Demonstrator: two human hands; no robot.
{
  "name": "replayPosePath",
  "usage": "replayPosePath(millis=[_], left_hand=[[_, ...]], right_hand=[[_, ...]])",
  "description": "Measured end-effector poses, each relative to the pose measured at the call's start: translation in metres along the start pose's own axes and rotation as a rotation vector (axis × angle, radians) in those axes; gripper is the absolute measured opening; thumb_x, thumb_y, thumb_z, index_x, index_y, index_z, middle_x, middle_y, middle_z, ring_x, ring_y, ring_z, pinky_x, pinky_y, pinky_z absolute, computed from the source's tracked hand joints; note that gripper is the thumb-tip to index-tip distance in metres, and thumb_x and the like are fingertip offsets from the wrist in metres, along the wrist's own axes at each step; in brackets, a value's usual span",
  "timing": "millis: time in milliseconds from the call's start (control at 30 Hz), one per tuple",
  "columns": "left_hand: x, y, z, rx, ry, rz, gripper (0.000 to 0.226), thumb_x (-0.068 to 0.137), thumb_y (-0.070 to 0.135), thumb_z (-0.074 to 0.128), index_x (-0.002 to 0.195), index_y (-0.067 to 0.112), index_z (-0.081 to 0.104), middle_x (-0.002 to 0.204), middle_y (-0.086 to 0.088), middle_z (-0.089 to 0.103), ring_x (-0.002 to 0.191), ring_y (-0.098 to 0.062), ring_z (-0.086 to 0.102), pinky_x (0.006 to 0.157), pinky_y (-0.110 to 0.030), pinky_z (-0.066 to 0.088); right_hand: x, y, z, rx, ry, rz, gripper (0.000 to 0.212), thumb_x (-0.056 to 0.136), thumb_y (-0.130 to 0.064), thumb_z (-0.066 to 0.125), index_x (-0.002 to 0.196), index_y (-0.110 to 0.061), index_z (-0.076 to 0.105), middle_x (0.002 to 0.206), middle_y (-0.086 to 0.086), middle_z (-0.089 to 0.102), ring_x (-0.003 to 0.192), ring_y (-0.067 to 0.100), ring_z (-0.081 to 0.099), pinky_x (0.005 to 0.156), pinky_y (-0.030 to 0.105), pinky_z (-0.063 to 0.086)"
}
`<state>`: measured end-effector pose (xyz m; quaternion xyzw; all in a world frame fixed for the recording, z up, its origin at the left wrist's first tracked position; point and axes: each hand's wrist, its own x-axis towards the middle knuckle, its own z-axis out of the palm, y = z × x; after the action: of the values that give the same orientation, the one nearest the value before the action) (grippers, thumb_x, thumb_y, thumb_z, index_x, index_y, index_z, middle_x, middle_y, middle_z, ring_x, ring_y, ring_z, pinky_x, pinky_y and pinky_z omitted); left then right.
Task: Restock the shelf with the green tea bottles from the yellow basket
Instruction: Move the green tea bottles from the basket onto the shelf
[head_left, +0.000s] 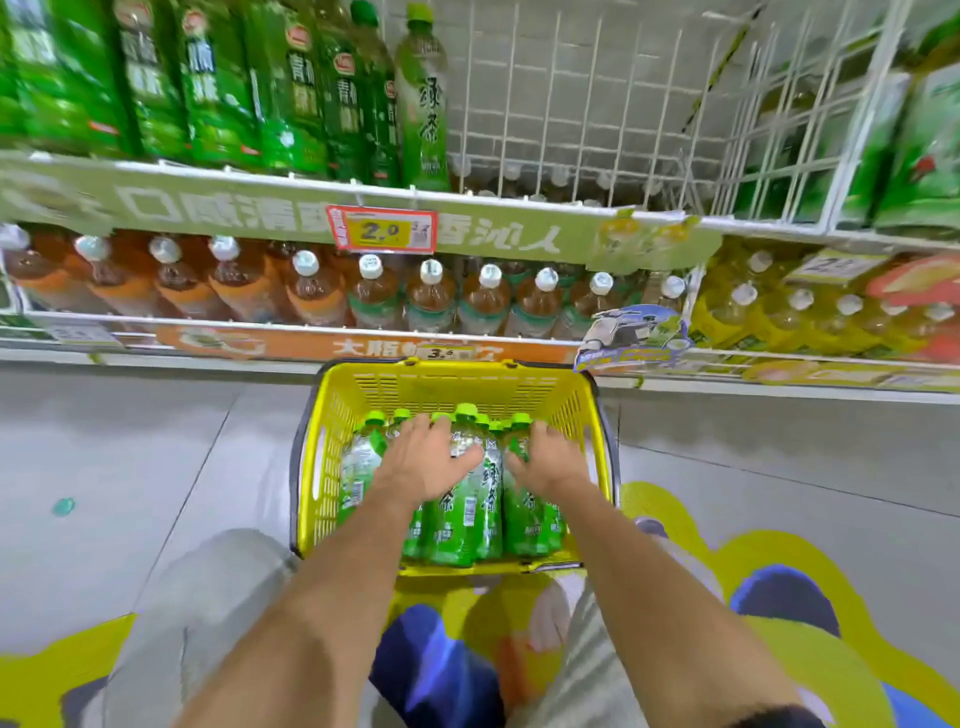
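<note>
Down in the basket (447, 371), the bottles (467, 519) are laid lengthwise, caps pointed toward the shelf (597, 130) ahead. Their necks are covered by the left hand (431, 457) and right hand (550, 460), equally near; whether either is gripping cannot be told.

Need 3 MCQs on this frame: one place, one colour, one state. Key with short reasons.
1. Where does the yellow basket stand?
A on a counter
B on the floor before the shelf
C on a cart

2. What colour are the caps of the green tea bottles in it?
A white
B red
C green

3. The left hand and right hand are:
A holding bottles in the basket
B gripping its handles
C hanging idle

Key: 1 B, it sits on the grey floor below the shelf. 2 C, the caps that show are green. 3 A, both hands close round bottles.
</note>
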<state>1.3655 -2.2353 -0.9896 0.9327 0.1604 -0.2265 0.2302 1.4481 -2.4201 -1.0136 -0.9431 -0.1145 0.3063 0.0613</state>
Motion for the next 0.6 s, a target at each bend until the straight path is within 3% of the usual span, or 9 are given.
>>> replayPosePath(millis=[133,233,300,333,400,467,500,533,600], left_hand=[[-0.003,0.008,-0.001,-0.104,0.076,-0.029,0.069,0.087,0.065,0.051,0.128,0.01,0.057,0.123,-0.007,0.046,0.112,-0.025,0.048,0.087,-0.041,0.046],[-0.004,0.015,-0.002,-0.232,0.026,-0.09,0.072,0.083,0.059,0.063,0.135,0.009,0.054,0.132,-0.009,0.05,0.116,-0.029,0.053,0.09,-0.04,0.045],[-0.001,0.013,-0.003,-0.291,-0.003,-0.097,0.055,0.079,0.057,0.067,0.114,0.015,0.06,0.114,-0.006,0.055,0.104,-0.026,0.055,0.083,-0.036,0.043],[0.001,0.012,-0.006,-0.335,-0.02,-0.101,0.04,0.077,0.056,0.069,0.095,0.022,0.055,0.101,-0.002,0.051,0.094,-0.023,0.052,0.078,-0.034,0.041],[0.005,0.011,-0.012,-0.384,-0.08,-0.115,0.042,0.076,0.053,0.073,0.078,0.03,0.038,0.093,0.001,0.046,0.085,-0.02,0.048,0.074,-0.033,0.04],[0.006,0.013,-0.014,-0.397,-0.112,-0.13,0.044,0.074,0.053,0.074,0.096,0.021,0.053,0.099,-0.001,0.054,0.087,-0.019,0.055,0.075,-0.033,0.046],[0.006,0.017,-0.013,-0.413,-0.129,-0.137,0.062,0.073,0.054,0.075,0.116,0.013,0.056,0.106,-0.004,0.059,0.093,-0.02,0.059,0.078,-0.033,0.049],[0.007,0.019,-0.011,-0.428,-0.125,-0.131,0.078,0.073,0.055,0.076,0.131,0.009,0.053,0.115,-0.006,0.061,0.1,-0.021,0.059,0.083,-0.034,0.051],[0.002,0.026,-0.008,-0.423,-0.11,-0.12,0.09,0.074,0.058,0.08,0.14,0.006,0.047,0.133,-0.009,0.057,0.109,-0.022,0.055,0.09,-0.035,0.05]], right_hand=[[0.008,-0.003,0.002,0.147,-0.007,0.058,0.069,0.092,-0.052,0.065,0.139,-0.007,0.04,0.128,0.015,0.056,0.112,0.031,0.06,0.082,0.037,0.048],[0.012,0.003,-0.003,0.261,-0.032,0.111,0.085,0.082,-0.056,0.075,0.143,-0.006,0.043,0.126,0.012,0.061,0.111,0.029,0.062,0.081,0.033,0.05],[0.012,0.006,-0.005,0.312,-0.04,0.13,0.089,0.076,-0.06,0.078,0.142,-0.009,0.047,0.126,0.009,0.062,0.112,0.027,0.061,0.081,0.032,0.051],[0.012,0.007,-0.006,0.329,-0.046,0.132,0.089,0.074,-0.061,0.079,0.141,-0.01,0.049,0.123,0.007,0.064,0.111,0.025,0.062,0.081,0.032,0.051],[0.014,0.009,-0.007,0.365,-0.048,0.124,0.09,0.07,-0.062,0.081,0.139,-0.011,0.052,0.112,0.004,0.067,0.101,0.022,0.066,0.076,0.033,0.054],[0.012,0.01,-0.009,0.431,-0.043,0.113,0.092,0.065,-0.062,0.084,0.136,-0.013,0.053,0.103,0.001,0.068,0.091,0.019,0.068,0.072,0.034,0.054],[0.01,0.01,-0.009,0.466,-0.038,0.107,0.09,0.064,-0.06,0.085,0.134,-0.014,0.052,0.1,0.0,0.067,0.087,0.018,0.067,0.07,0.034,0.053],[0.006,0.01,-0.008,0.507,-0.031,0.095,0.088,0.066,-0.055,0.085,0.135,-0.015,0.05,0.099,-0.001,0.065,0.084,0.017,0.066,0.069,0.035,0.053],[-0.001,0.011,-0.007,0.58,-0.033,0.077,0.082,0.073,-0.046,0.085,0.139,-0.017,0.045,0.103,-0.004,0.06,0.089,0.017,0.066,0.076,0.038,0.056]])
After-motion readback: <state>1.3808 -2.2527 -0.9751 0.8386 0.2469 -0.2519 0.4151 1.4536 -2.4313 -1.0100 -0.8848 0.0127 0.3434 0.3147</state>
